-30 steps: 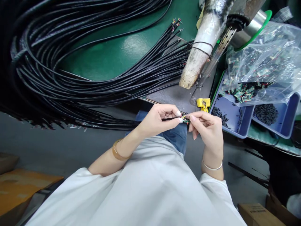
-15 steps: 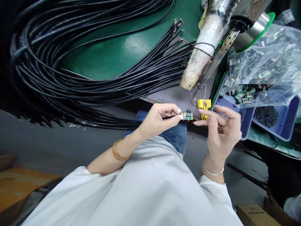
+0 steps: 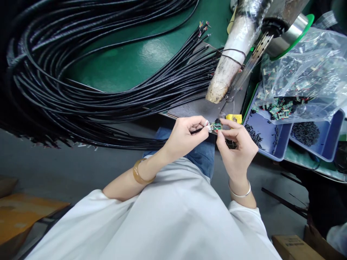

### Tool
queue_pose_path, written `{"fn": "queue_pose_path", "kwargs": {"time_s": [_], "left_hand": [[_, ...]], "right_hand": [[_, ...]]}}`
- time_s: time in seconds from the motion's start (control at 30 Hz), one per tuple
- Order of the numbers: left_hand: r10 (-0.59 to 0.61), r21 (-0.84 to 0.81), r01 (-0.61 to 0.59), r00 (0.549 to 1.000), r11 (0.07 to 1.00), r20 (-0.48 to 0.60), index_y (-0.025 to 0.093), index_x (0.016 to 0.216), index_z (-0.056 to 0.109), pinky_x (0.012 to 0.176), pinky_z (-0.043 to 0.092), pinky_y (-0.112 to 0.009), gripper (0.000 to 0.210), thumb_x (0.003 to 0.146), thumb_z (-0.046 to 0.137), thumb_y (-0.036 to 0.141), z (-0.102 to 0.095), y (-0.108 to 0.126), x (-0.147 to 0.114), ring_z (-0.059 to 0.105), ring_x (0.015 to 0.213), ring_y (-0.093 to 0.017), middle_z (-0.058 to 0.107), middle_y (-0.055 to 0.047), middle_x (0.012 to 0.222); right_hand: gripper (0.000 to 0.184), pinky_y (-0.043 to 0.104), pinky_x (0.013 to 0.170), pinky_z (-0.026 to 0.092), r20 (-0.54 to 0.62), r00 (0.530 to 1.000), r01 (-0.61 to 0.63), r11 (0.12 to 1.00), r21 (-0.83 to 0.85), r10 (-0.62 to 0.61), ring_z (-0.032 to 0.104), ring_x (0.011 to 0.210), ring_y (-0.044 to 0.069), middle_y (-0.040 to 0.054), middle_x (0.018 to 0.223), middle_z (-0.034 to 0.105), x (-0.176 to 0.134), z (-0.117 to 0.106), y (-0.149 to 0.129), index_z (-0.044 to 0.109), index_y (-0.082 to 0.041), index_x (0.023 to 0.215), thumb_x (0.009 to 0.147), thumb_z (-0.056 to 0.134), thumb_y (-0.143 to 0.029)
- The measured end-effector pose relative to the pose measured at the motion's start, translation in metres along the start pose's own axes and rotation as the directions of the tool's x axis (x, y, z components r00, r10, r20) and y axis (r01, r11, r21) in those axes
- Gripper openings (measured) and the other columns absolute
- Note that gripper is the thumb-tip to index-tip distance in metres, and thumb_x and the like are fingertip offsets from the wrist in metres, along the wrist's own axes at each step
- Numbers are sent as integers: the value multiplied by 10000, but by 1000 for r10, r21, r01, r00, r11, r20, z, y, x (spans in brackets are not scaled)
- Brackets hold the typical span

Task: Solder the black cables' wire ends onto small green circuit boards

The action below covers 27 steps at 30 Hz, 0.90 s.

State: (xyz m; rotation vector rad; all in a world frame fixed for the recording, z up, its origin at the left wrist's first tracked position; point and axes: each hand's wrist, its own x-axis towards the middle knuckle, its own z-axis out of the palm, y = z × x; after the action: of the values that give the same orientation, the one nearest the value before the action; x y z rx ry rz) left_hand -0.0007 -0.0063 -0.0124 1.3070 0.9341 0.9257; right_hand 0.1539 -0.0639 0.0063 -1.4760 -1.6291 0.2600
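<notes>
My left hand [image 3: 189, 134] is closed in a pinch on the end of a black cable [image 3: 197, 130], whose thin wires meet a small green circuit board [image 3: 217, 125]. The board has a black part on its upper side and a red spot below. Thumb and fingertips of my right hand [image 3: 235, 144] close on the board's right end. Just behind the right fingers lies a yellow holder [image 3: 234, 118], partly covered by them. A soldering iron [image 3: 238, 81] with a clear sleeve points down above the board, and a thin strand of solder wire [image 3: 233, 106] hangs near it.
A large bundle of black cables [image 3: 114, 97] covers the green bench's left. A white wrapped tube [image 3: 226, 68] reaches down beside the iron. At right are a solder spool [image 3: 291, 36], a plastic bag of boards [image 3: 311, 68] and blue trays [image 3: 282, 144] holding small black pieces.
My right hand has moved left from beside the yellow holder and closed on the circuit board. The board has shifted slightly upward; my left hand keeps its pinch on the cable.
</notes>
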Motion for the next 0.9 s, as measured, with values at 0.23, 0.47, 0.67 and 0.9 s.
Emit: {"fn": "queue_pose_path", "kwargs": {"time_s": [0.23, 0.47, 0.67, 0.9], "left_hand": [[-53, -123, 51, 999, 991, -13, 131, 738, 673, 579, 443, -184, 88, 773, 668, 212, 4, 7, 12, 548, 596, -83, 631, -2, 673], [-53, -137, 47, 998, 989, -39, 135, 664, 635, 556, 416, -180, 96, 747, 663, 174, 6, 15, 24, 500, 573, -68, 571, 16, 623], [-42, -119, 32, 996, 992, -85, 137, 648, 629, 546, 416, -181, 97, 726, 674, 171, 9, 22, 26, 489, 555, -66, 552, 19, 608], [6, -69, -12, 995, 998, -95, 138, 650, 634, 544, 413, -188, 110, 753, 643, 177, 9, 27, 26, 499, 571, -76, 562, 11, 618]], "right_hand": [[140, 332, 835, 629, -26, 997, 72, 995, -71, -74, 735, 1028, 197, 54, 1112, 754, 6, 0, 2, 628, -232, 902, 862, 655, -100], [133, 320, 800, 611, -54, 995, 76, 994, -84, -81, 732, 1022, 200, 58, 1091, 752, 15, 1, 1, 617, -230, 886, 868, 649, -102], [104, 338, 796, 608, -72, 994, 72, 993, -99, -80, 734, 1001, 205, 52, 1076, 756, 22, 0, 1, 622, -236, 869, 876, 655, -138], [135, 349, 821, 611, -82, 993, 78, 989, -122, -88, 742, 982, 204, 43, 1061, 766, 26, -1, -6, 637, -241, 855, 853, 682, -113]]}}
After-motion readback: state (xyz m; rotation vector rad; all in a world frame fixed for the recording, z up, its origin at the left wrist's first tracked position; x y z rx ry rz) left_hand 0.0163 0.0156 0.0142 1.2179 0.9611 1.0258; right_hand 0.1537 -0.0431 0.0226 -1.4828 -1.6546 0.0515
